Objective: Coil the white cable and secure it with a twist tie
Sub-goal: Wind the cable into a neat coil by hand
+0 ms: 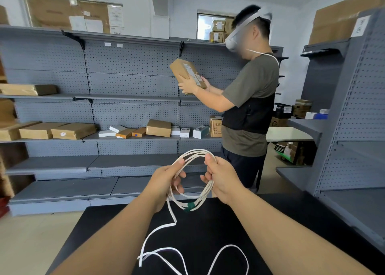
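Head view, the only 1 given: the white cable [205, 193] is part-coiled and held up above the far edge of the black table [218, 233]. Roughly 3 or 4 loops are gathered into a ring between the 2 hands. The left hand [166, 179] grips the ring's left side, fingers curled round the strands and thumb lying along the top. The right hand [223, 176] pinches the ring's upper right side between thumb and curled fingers. At the bottom of the ring, just above the table's far edge, a green band [189, 206] sits round several strands. It may be the twist tie, but whether it is twisted closed cannot be told.

Coiling looks well under way but not finished. A long loose tail drops from the left side of the ring, kinks, and lies on the table toward its near edge in 2 or so slack bends, running out at the bottom of the picture. That length has yet to be drawn up into the ring. After that the bundle needs tying, or the green band needs tightening if it is the tie. No separate tie shows on the table.

Beyond the table's far side stands grey shelving [133, 83] with cardboard parcels. Beyond its far right corner a second person [248, 99] holds a cardboard box [186, 73] up at the shelves.
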Tool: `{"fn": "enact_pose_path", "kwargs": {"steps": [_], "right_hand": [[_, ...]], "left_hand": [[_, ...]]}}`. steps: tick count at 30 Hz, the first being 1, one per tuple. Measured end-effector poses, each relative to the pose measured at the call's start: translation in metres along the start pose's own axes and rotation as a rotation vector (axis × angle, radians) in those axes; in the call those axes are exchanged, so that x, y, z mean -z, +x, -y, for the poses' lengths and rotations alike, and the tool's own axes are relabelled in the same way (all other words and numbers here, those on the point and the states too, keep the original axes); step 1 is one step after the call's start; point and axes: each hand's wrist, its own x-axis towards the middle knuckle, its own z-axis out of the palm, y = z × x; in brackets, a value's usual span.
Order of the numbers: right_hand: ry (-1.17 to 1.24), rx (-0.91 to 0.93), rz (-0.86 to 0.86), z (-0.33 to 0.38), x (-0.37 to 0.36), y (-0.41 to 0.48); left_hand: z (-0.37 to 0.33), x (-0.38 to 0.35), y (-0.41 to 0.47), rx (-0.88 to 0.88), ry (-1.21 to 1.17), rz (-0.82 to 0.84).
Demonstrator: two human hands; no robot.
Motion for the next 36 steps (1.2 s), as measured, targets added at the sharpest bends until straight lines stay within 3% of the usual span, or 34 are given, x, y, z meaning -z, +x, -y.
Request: {"fn": "enact_pose_path", "kwargs": {"steps": [5,11,14,20,30,36], "right_hand": [[-0.001,0.033,-0.092,0.001,-0.001,0.001],[-0.014,0.038,-0.044,-0.001,-0.004,-0.001],[-0.012,0.019,-0.017,0.003,-0.003,-0.004],[0.152,-0.028,-0.033,0.009,-0.002,-0.011],[-0.156,0.08,-0.011,0.011,0.005,-0.008],[-0.022,0.122,-0.054,0.037,0.003,-0.01]], "left_hand": [[0.005,0.004,-0.005,0.056,-0.133,0.047],[0.001,-0.02,-0.004,0.001,-0.252,-0.247],[-0.001,-0.022,-0.005,-0.066,-0.214,-0.284],[-0.002,-0.016,-0.007,0.021,-0.262,-0.103],[-0.017,0.001,-0.004,0.057,-0.308,0.069],[-0.044,0.01,-0.004,0.02,-0.333,0.335]]}}
